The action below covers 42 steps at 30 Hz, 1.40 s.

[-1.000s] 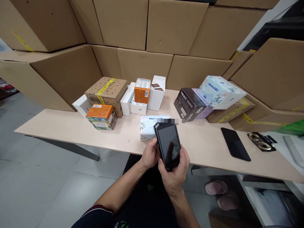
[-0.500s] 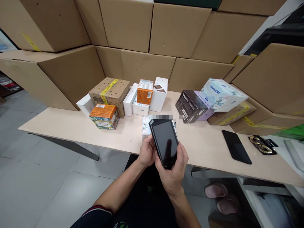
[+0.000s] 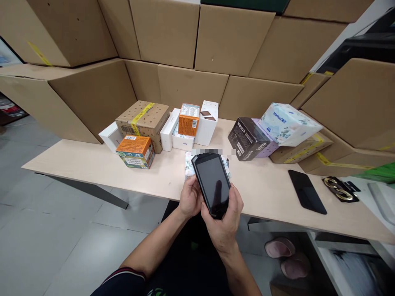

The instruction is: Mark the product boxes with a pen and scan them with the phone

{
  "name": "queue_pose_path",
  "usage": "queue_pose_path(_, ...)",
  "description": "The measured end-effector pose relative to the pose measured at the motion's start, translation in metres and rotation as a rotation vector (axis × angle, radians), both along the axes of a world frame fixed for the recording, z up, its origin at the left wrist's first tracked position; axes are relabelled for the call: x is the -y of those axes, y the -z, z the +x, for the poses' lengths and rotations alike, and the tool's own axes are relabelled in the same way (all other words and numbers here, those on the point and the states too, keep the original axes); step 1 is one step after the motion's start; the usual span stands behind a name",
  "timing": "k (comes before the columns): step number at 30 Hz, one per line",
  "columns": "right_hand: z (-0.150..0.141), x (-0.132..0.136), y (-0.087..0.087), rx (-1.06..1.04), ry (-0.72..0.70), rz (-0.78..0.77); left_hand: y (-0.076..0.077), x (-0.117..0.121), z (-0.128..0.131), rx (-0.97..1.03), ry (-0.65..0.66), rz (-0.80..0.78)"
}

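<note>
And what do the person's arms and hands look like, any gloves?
No gloves: the left hand and right hand are bare, with no watch showing on either wrist. The left sleeve is short and dark, edged with thin red and white stripes. No right sleeve shows.

1. Table [image 3: 92, 164]: pale wood-look top, dark grey leg [image 3: 89, 192] at left.
2. Rear: brown cardboard panels [image 3: 166, 33] in tiers behind the table.
3. Floor [image 3: 46, 230]: grey, tiled, joints visible, light reflected lower left.
4. Shelving [image 3: 322, 260]: pale-edged, below table, lower right.
</note>
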State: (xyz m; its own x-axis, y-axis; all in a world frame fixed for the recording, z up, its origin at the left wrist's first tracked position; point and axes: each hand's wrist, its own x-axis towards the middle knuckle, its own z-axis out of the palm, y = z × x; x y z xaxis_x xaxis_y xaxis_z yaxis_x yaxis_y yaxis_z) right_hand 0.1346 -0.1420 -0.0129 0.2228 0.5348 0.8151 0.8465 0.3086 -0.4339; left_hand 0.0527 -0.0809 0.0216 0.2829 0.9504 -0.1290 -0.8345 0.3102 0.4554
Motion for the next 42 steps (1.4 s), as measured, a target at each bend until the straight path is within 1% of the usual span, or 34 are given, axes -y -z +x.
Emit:
queue_pose_path(5, 0.001, -0.001, 0.001, 0.006, -0.007, -0.013, 0.000, -0.002, -0.001, 0.003, 0.008, 0.003)
queue_pose_path(9, 0.003, -0.002, 0.001, 0.000, -0.027, 0.006, -0.001, -0.002, 0.000, -0.016, 0.014, -0.005)
queue_pose_path(12, 0.006, -0.003, 0.003, -0.002, -0.039, 0.013, 0.000, -0.001, -0.001, -0.027, 0.048, 0.017)
queue_pose_path(15, 0.015, -0.005, 0.004, 0.003, -0.018, 0.025, 0.005, 0.003, -0.005, -0.068, 0.127, 0.134)
queue_pose_path(17, 0.028, -0.006, 0.004, -0.003, 0.043, 0.045, 0.011, 0.008, -0.012, -0.135, 0.152, 0.268)
queue_pose_path(18, 0.037, -0.007, 0.003, -0.004, 0.090, 0.052, 0.014, 0.011, -0.016, -0.190, 0.140, 0.344)
queue_pose_path(19, 0.047, -0.008, 0.003, -0.005, 0.146, 0.050, 0.017, 0.013, -0.021, -0.256, 0.103, 0.423)
queue_pose_path(21, 0.070, -0.008, 0.002, 0.001, 0.269, 0.011, 0.021, 0.015, -0.033, -0.411, -0.054, 0.567)
queue_pose_path(23, 0.095, -0.008, 0.003, 0.002, 0.376, -0.066, 0.024, 0.011, -0.045, -0.559, -0.286, 0.668)
queue_pose_path(25, 0.119, -0.008, 0.006, 0.016, 0.441, -0.137, 0.024, 0.000, -0.057, -0.696, -0.493, 0.725)
queue_pose_path(26, 0.131, -0.008, 0.009, 0.031, 0.464, -0.158, 0.024, -0.007, -0.063, -0.770, -0.548, 0.740)
queue_pose_path(27, 0.141, -0.007, 0.012, 0.047, 0.479, -0.182, 0.024, -0.015, -0.069, -0.847, -0.566, 0.748)
queue_pose_path(28, 0.151, -0.007, 0.015, 0.059, 0.495, -0.207, 0.023, -0.023, -0.074, -0.922, -0.547, 0.747)
queue_pose_path(29, 0.159, -0.007, 0.018, 0.068, 0.514, -0.231, 0.023, -0.030, -0.079, -0.992, -0.497, 0.744)
queue_pose_path(31, 0.173, -0.007, 0.024, 0.080, 0.545, -0.279, 0.021, -0.041, -0.086, -1.106, -0.362, 0.730)
queue_pose_path(34, 0.188, -0.008, 0.029, 0.079, 0.580, -0.342, 0.017, -0.051, -0.091, -1.213, -0.151, 0.726)
queue_pose_path(36, 0.195, -0.009, 0.030, 0.059, 0.602, -0.384, 0.014, -0.055, -0.091, -1.243, -0.042, 0.738)
queue_pose_path(39, 0.201, -0.010, 0.030, 0.016, 0.630, -0.438, 0.008, -0.059, -0.090, -1.244, 0.063, 0.741)
queue_pose_path(42, 0.202, -0.010, 0.029, -0.018, 0.619, -0.494, 0.002, -0.062, -0.087, -1.246, 0.105, 0.776)
